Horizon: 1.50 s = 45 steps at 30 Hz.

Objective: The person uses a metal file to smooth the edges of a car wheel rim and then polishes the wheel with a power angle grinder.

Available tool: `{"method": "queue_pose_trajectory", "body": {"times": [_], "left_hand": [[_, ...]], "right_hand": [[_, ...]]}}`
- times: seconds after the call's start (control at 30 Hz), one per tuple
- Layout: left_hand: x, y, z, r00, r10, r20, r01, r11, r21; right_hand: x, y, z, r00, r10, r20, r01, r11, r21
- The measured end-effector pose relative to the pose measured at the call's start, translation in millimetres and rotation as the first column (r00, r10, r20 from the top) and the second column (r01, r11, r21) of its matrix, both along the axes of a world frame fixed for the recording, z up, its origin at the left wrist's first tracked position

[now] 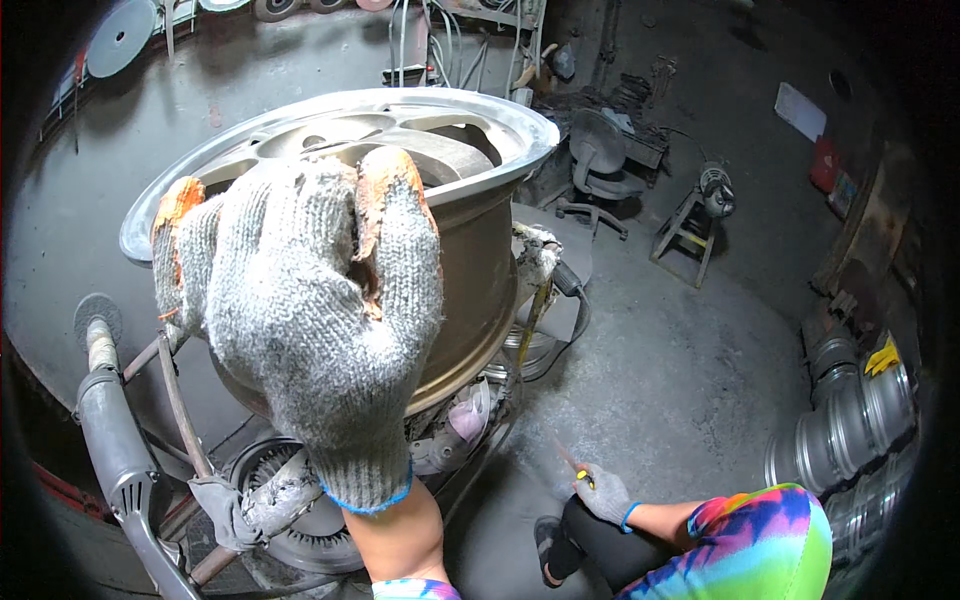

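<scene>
Far left: grey power tool (118, 455) lay idle beside hose, within reach. Left hand (310, 320) in worn grey knit glove with orange-stained fingertips was raised near camera, fingers curled loosely over near rim of alloy wheel rim (470, 130); actual grip hidden, cannot tell. Wheel rim sat tilted on stand, face up, likely for access. Right hand (603, 493), gloved, rested low by knee, closed on small yellow-handled tool (575, 468). Right: 1 stack of bare rims (850, 420) along wall.
</scene>
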<state>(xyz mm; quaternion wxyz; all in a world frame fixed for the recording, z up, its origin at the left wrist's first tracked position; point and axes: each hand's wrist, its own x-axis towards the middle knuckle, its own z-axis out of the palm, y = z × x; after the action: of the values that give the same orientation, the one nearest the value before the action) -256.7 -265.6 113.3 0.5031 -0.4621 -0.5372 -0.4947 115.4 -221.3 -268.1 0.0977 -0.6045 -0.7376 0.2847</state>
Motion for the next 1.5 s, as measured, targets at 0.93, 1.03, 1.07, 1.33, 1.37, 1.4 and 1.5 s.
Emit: {"method": "queue_pose_trajectory", "body": {"times": [0.93,1.03,1.07,1.33,1.37,1.4,1.5], "left_hand": [[15,-17,15,0.975,-0.054,0.216,0.097,0.977,-0.190],[22,-12,25,0.960,0.017,0.278,0.074,0.947,-0.312],[23,-18,38,0.952,0.051,0.303,0.066,0.929,-0.363],[34,-19,92,0.850,0.312,0.423,0.177,0.588,-0.789],[39,-17,90,0.900,0.266,0.346,0.109,0.630,-0.769],[45,-9,78,0.939,0.207,0.274,0.066,0.673,-0.736],[82,22,83,0.962,0.224,0.158,0.009,0.550,-0.835]], "right_hand": [[5,-22,30,0.989,0.019,-0.149,-0.060,0.960,-0.273],[12,-47,64,0.872,-0.368,-0.322,0.085,0.763,-0.640],[15,-54,71,0.780,-0.510,-0.361,0.069,0.645,-0.761],[39,-27,226,0.635,-0.502,-0.587,0.193,0.839,-0.509],[46,-13,222,0.641,-0.460,-0.614,0.141,0.857,-0.496],[57,3,217,0.647,-0.425,-0.633,0.108,0.873,-0.476],[61,44,230,0.688,-0.445,-0.573,0.056,0.820,-0.570]]}}
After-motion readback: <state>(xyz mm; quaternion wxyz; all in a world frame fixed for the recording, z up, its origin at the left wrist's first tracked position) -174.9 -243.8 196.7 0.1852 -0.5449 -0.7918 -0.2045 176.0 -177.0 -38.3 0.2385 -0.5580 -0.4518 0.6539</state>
